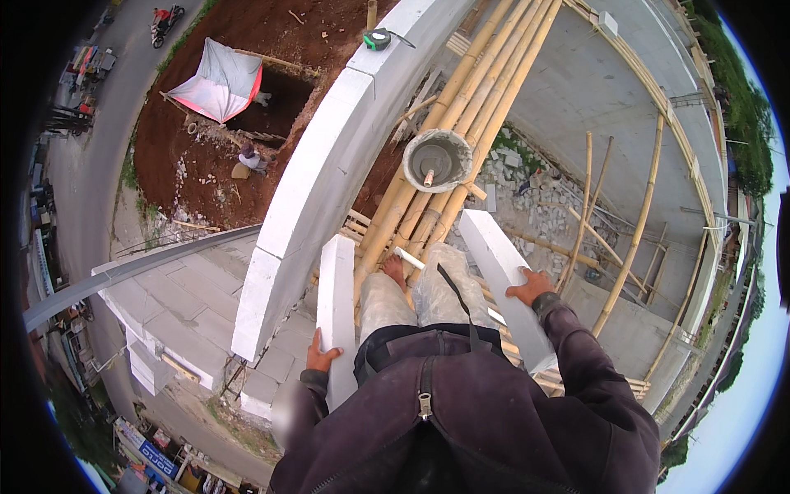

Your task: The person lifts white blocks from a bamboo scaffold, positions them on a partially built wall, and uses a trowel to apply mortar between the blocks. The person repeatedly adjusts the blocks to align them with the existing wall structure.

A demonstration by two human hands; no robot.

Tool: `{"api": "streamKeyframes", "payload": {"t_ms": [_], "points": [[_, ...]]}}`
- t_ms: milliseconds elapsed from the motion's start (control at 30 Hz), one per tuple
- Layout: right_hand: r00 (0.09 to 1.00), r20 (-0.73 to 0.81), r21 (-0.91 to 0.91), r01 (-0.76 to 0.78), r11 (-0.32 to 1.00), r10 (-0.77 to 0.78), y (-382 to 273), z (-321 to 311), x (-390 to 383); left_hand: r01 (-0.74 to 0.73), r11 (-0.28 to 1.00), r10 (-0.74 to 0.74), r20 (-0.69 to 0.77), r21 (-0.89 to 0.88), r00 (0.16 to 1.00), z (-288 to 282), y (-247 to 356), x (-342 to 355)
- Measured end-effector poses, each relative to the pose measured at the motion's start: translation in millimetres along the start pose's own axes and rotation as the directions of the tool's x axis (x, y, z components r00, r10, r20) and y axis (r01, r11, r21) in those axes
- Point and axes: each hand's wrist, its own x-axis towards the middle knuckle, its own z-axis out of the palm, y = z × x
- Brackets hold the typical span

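My left hand (pixel 322 354) is at the outer side of a long white lightweight concrete block (pixel 336 284), thumb across its near face. The block stands beside my left leg. My right hand (pixel 532 286) grips the outer edge of a second white lightweight concrete block (pixel 504 267), which slants by my right leg. The fingers of both hands are partly hidden. Ahead of my feet, a round bucket (pixel 409 169) of wet grey mortar rests on the bamboo poles (pixel 469 107), a tool handle sticking out of it. A green and black tape measure (pixel 377 39) sits on the wall top.
The white block wall (pixel 309 165) curves along my left, high above a dirt pit under a grey and red tarp (pixel 218 78). A person (pixel 251 156) is down beside it. Rubble (pixel 527 193) and upright bamboo poles (pixel 638 226) are below right.
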Motion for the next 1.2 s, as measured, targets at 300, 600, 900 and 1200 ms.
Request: {"api": "streamKeyframes", "payload": {"t_ms": [300, 600, 900, 1200], "points": [[0.996, 0.022, 0.209, -0.095, 0.973, 0.092, 46, 2, 19, -0.137, 0.987, 0.145, 0.094, -0.077, 0.985, -19, 104, 24], [0.977, 0.186, 0.31, -0.157, 0.938, 0.102, 50, 2, 90, -0.304, 0.944, 0.286, 0.144, 0.124, 0.947, -6, 254, 89], [0.962, 0.235, 0.421, -0.231, 0.877, 0.14, 83, -37, 141, -0.372, 0.924, 0.347, 0.226, 0.083, 0.91, 22, 433, 142], [0.994, 0.073, 0.533, -0.108, 0.839, 0.081, 115, -55, 191, -0.405, 0.914, 0.392, 0.314, -0.025, 0.865, 47, 550, 188]]}}
